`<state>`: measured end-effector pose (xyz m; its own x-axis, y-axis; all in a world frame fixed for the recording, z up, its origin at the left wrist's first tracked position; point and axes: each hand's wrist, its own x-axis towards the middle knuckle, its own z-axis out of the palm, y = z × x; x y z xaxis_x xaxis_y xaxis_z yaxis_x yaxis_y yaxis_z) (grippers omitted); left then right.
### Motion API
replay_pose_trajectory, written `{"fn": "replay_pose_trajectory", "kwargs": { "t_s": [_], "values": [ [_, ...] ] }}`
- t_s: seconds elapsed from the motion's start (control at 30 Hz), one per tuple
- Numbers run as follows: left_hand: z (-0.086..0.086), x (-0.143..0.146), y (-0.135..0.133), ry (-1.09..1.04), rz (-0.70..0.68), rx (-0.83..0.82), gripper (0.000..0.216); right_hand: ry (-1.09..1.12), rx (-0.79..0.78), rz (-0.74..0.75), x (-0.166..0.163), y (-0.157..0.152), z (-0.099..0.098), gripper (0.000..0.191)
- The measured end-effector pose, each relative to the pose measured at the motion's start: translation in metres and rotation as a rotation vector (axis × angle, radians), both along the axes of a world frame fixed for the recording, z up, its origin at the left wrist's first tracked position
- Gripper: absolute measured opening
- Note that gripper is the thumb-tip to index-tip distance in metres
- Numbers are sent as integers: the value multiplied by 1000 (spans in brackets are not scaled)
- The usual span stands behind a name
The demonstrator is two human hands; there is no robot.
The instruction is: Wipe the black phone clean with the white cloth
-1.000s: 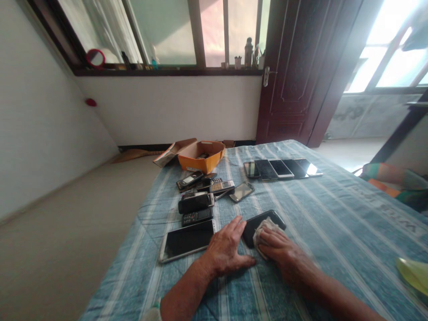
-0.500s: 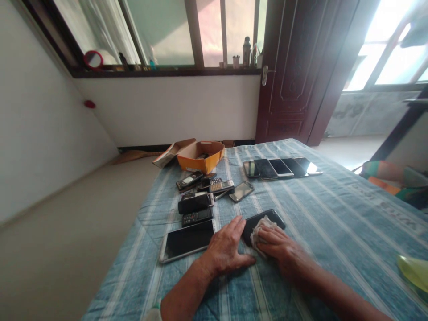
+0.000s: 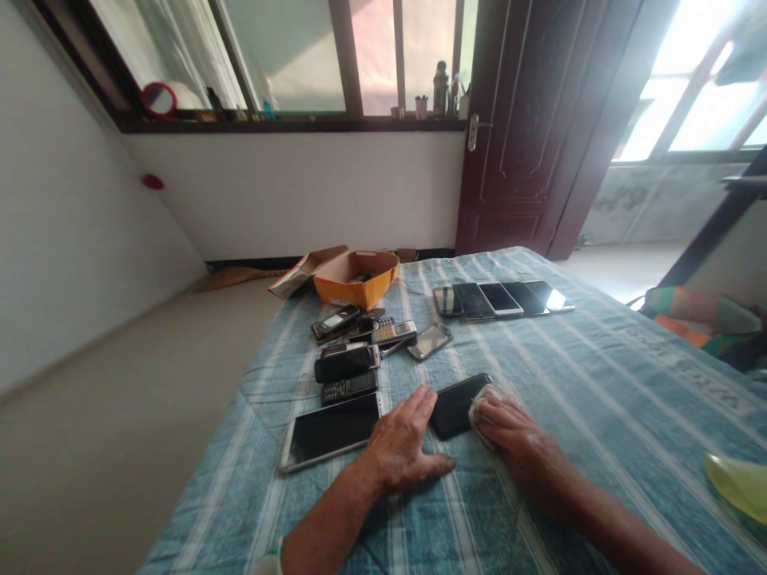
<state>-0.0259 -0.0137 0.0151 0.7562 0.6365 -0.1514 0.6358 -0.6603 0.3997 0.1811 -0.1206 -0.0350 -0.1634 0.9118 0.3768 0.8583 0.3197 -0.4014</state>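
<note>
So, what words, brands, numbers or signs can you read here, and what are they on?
None can be read with certainty.
Striped cloth: pale lettering toward the right, too faint and blurred to read.
Orange box: marks on the front, too small to read.
Black keypad phone: key markings too small to read.
Black phone, partly covered by the white wad: no text I can make out.

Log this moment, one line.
right hand: holds crumpled white cloth at black rectangular phone | left hand: spread by phone's left end
</note>
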Motion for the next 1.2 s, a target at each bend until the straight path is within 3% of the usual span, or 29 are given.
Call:
{"fn": "replay_pose_trajectory", "kwargs": {
  "t_s": [0.23,0.33,0.53,0.8,0.97,1.2],
  "values": [
    [-3,1,1,-9,-5,16,92,3,-101,119,-34,13,16,27],
    [-3,1,1,-1,-5,19,92,1,-116,133,-39,13,17,30],
    [-2,1,0,-15,-6,4,95,-17,-59,97,-12,6,8,40],
    [-3,0,0,-33,-14,-7,96,7,20,-78,23,-2,-9,46],
    [-3,0,0,-29,-7,-1,95,29,31,-44,4,1,-7,39],
    [-6,1,2,-11,-7,27,93,35,-21,83,-33,14,10,28]
  ]
}}
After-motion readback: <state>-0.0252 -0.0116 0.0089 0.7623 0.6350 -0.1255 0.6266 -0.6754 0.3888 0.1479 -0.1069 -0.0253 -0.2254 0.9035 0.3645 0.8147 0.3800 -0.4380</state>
